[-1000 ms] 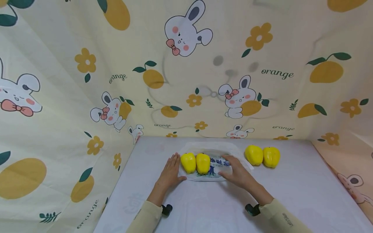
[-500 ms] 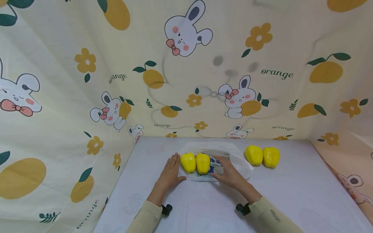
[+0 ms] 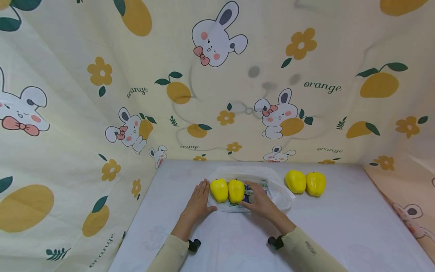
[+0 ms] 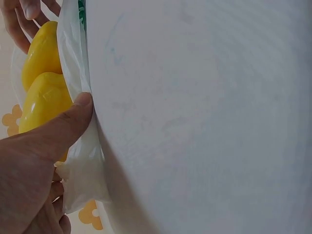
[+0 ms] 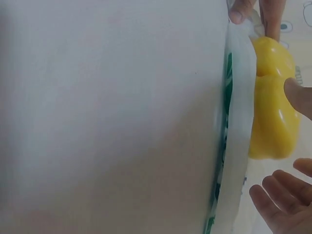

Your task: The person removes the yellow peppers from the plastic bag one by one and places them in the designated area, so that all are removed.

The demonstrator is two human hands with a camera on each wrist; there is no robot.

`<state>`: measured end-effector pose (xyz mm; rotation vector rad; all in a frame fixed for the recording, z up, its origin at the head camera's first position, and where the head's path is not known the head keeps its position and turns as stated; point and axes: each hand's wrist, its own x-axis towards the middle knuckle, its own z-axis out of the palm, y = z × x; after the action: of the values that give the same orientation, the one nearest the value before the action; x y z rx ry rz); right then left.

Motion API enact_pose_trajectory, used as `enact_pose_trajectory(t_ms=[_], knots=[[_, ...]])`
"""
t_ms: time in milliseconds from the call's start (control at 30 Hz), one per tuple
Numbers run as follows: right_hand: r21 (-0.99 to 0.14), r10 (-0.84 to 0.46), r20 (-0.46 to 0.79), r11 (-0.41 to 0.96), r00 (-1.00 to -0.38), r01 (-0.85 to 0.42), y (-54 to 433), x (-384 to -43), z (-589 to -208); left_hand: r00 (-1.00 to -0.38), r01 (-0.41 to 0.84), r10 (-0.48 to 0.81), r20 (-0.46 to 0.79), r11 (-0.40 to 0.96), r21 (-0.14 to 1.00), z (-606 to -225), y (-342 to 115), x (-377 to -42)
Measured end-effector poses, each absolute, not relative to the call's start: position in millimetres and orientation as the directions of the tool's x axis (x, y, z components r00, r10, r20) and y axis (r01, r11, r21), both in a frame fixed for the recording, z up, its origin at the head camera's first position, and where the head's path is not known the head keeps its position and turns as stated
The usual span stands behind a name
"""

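Two yellow bell peppers, a left one (image 3: 219,190) and a right one (image 3: 236,191), sit side by side on a white plastic bag (image 3: 282,194) with blue and green print. Along the bag's left end lies my left hand (image 3: 198,202), fingers straight beside the left pepper; in the left wrist view its thumb (image 4: 80,109) rests at the bag's edge. My right hand (image 3: 261,202) is over the print, with thumb and fingers spread toward the right pepper. The right wrist view shows its thumb tip (image 5: 292,92) right at that pepper and the other fingers (image 5: 278,195) apart from it.
Two more yellow bell peppers, one (image 3: 295,181) and another (image 3: 316,184), stand together on the white-covered table (image 3: 340,226), right of the bag. A curtain (image 3: 210,90) printed with rabbits and oranges closes off the back and sides.
My right hand has moved left across the bag to the right pepper, uncovering the bag's right part. My left hand and the peppers have stayed in place.
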<state>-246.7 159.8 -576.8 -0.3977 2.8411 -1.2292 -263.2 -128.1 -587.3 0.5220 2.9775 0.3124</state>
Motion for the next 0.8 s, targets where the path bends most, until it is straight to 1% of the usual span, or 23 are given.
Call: enact_pose_trajectory(t_ms=[200,367,800], knots=[[-0.711,-0.22,0.066,0.674,-0.973,-0.201,152.0,-251.7,-582.1,-0.935,0.329,0.349,-0.066,0.92,0.213,-587.3,-128.1,-263.6],[-0.701,-0.203,0.078,0.685,-0.976,-0.199,148.1,-254.3,-586.2,-0.936,0.328,0.347,-0.058,0.92,0.215,-589.5,-128.0,-263.9],[-0.728,-0.166,0.064,0.667,-0.984,-0.16,140.8,-253.9,-589.2,-0.938,0.321,0.342,-0.059,0.92,0.225,-590.9,-127.4,-263.5]])
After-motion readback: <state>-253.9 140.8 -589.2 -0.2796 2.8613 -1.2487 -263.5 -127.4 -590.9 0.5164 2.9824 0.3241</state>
